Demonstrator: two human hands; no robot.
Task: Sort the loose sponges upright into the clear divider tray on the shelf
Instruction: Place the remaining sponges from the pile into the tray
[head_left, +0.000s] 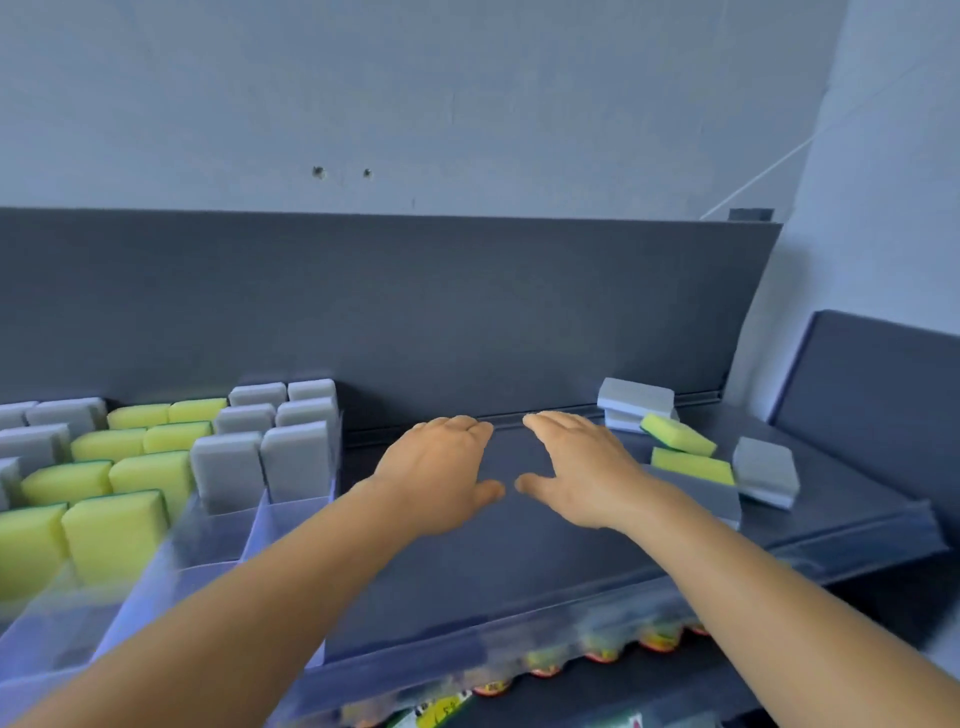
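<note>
The clear divider tray sits at the left of the dark shelf, holding rows of upright grey sponges and yellow sponges. Loose sponges lie at the right: a grey stack by the back wall, two yellow ones, a grey one and a flat grey one. My left hand and my right hand hover side by side over the bare middle of the shelf, palms down, fingers straight, holding nothing.
A dark back panel rises behind the shelf, with a pale wall above it. A clear lip runs along the shelf's front edge. Colourful packaged goods show on the level below. Another dark shelf section stands at the right.
</note>
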